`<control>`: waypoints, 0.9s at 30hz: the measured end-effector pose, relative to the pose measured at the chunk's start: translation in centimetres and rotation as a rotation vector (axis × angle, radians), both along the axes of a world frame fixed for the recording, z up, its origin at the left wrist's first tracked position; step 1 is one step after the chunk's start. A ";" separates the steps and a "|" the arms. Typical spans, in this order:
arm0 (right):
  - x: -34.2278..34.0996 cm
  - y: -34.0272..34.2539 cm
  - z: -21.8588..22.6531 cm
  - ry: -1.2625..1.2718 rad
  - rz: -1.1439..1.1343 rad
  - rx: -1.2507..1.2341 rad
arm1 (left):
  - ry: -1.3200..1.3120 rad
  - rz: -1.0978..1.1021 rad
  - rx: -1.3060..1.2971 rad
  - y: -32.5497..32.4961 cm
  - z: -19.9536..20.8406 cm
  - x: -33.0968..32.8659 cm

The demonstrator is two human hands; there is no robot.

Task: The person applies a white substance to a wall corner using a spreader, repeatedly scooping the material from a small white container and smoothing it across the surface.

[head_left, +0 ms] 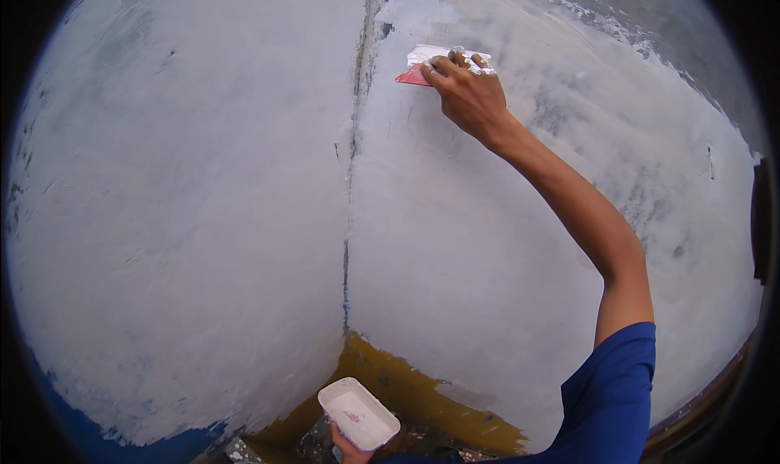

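My right hand grips a putty scraper, red with a coat of white putty. Its blade lies against the right-hand wall, close to the corner. White putty also sticks to the fingers. Low in the view, my left hand holds a small rectangular tub with rounded corners. Pale putty coats the inside of the tub, with a pinkish smear in it. Most of the left hand's fingers are hidden beneath the tub.
Two white-coated walls meet at a dark, rough corner seam. An ochre band runs along the foot of the right wall. Blue paint shows at the bottom of the left wall. Grey uncoated wall lies at the upper right.
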State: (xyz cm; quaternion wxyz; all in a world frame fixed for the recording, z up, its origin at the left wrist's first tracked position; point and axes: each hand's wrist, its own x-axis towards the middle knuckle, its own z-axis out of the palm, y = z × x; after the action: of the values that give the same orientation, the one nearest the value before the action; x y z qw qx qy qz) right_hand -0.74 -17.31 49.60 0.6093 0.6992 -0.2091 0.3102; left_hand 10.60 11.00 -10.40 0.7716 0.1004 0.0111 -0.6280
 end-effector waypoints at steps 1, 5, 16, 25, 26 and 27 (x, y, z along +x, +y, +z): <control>0.1 -0.6 0.6 0.031 -0.023 -0.051 | 0.000 -0.017 -0.009 0.0 0.2 -0.1; -0.6 -2.8 -3.1 0.105 -0.148 0.059 | -0.131 0.024 0.043 0.0 -0.9 -0.3; 1.6 0.0 2.8 -0.133 0.172 0.115 | 0.109 -0.056 0.145 -0.1 -2.4 0.1; 3.7 -3.7 2.6 -0.041 -0.132 0.005 | -0.066 0.090 0.228 0.1 0.7 -0.5; 4.7 -2.7 2.8 -0.090 -0.100 0.158 | 0.116 0.083 0.228 0.1 0.7 -0.2; 4.6 -1.5 4.1 -0.090 -0.097 0.157 | 0.116 0.085 0.226 0.0 0.3 -0.1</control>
State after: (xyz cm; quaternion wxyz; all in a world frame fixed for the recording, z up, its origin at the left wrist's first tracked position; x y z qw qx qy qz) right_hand 3.87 -18.80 53.70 0.5570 0.7190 -0.2936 0.2941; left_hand 10.47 11.00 -10.12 0.7793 0.1497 0.1307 -0.5943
